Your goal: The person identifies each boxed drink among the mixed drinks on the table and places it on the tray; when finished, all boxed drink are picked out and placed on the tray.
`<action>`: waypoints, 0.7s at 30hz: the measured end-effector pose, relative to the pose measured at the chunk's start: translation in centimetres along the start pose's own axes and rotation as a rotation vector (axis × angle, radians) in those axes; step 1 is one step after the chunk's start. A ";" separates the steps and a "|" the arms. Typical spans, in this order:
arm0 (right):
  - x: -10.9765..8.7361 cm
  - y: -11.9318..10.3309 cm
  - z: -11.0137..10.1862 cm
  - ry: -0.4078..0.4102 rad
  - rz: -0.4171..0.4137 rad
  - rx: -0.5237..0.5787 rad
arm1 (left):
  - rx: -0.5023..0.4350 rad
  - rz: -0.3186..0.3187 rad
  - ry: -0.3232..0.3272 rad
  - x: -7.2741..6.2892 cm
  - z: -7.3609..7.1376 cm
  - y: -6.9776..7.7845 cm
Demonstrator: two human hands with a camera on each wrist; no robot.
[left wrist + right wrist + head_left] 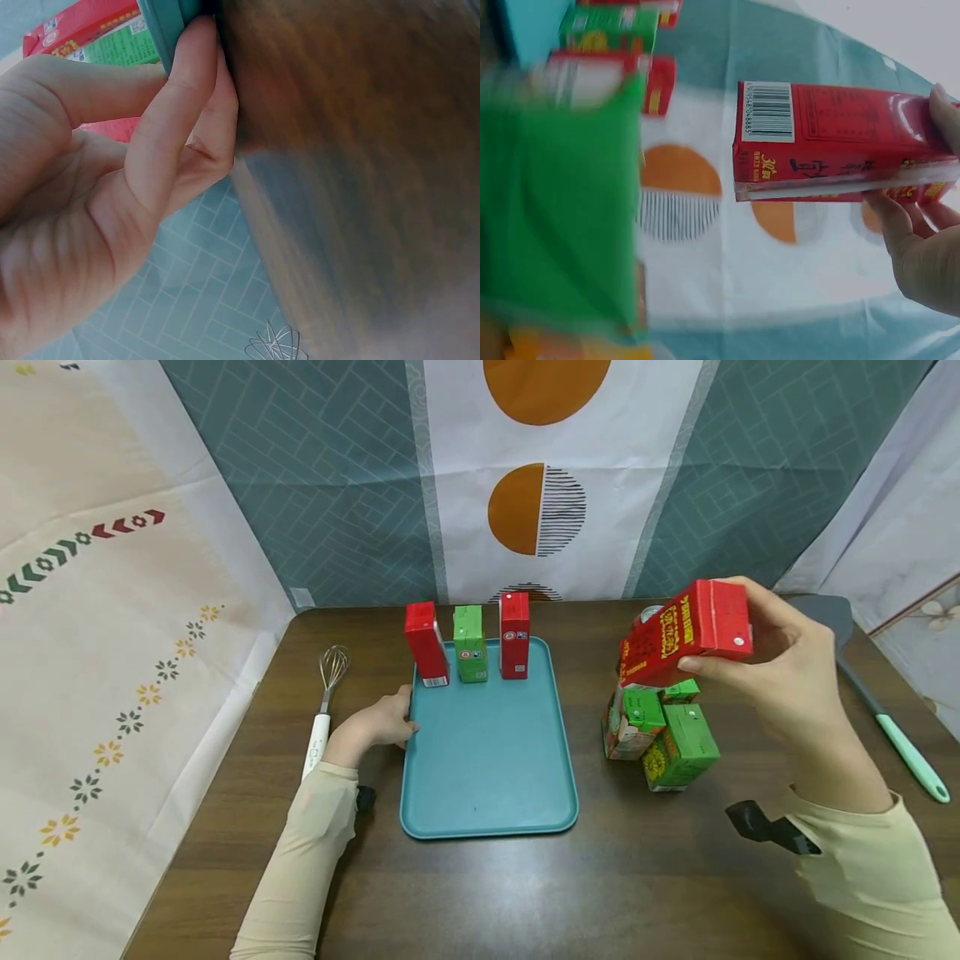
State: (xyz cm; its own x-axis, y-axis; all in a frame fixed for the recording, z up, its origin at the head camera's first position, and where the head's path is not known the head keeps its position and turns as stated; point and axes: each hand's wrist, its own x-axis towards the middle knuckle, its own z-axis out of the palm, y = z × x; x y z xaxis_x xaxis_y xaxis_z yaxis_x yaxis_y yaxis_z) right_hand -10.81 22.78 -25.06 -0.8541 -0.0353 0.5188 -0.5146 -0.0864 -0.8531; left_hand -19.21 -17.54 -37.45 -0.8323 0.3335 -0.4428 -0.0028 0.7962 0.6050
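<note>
So the dark wood table (pixel 480 902) has a whisk (pixel 321 727) lying near its left edge, white handle, wire end pointing at the back. Over on the right there's a spatula (pixel 911 757) lying at a slant, dark grey head, mint handle. Backdrop (pixel 322 485) is kinda fun: 2 teal panels with a brick-ish pattern, and between them a white strip with 3 circles, the middle 1 half orange, half striped. The left cloth (pixel 82 643) is cream with orange and grey flowers plus red and green chevrons. Pale cloth (pixel 896 518) hangs far right.
</note>
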 end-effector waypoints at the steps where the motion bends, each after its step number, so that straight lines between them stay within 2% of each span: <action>1: -0.1 0.2 0.7 0.005 0.012 -0.017 | 0.002 0.000 0.001 0.0 0.0 0.0; 3: -0.3 0.7 2.0 0.023 0.050 -0.037 | 0.004 0.002 -0.003 0.0 0.0 0.1; 5: -0.5 1.3 3.3 0.038 0.098 -0.104 | 0.001 -0.002 -0.006 0.0 -0.1 0.1; 7: -0.6 2.0 4.5 0.034 0.148 -0.200 | 0.001 -0.007 -0.008 0.0 -0.1 0.1; 10: -0.6 3.1 6.3 0.003 0.204 -0.277 | 0.003 -0.013 -0.007 0.0 -0.2 0.1; 17: -0.4 6.3 10.1 -0.047 0.324 -0.261 | 0.020 -0.005 -0.009 0.1 -0.3 0.1; 21: -0.2 8.1 11.9 -0.089 0.375 -0.311 | 0.018 -0.006 -0.009 0.0 -0.2 0.1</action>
State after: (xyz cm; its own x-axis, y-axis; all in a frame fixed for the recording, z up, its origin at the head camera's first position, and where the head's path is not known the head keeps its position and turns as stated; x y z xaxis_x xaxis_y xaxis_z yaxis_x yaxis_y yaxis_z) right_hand -13.89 10.26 -31.38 -0.9820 -0.0933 0.1645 -0.1830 0.2488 -0.9511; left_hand -19.34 -17.55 -37.32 -0.8272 0.3336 -0.4522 0.0027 0.8071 0.5904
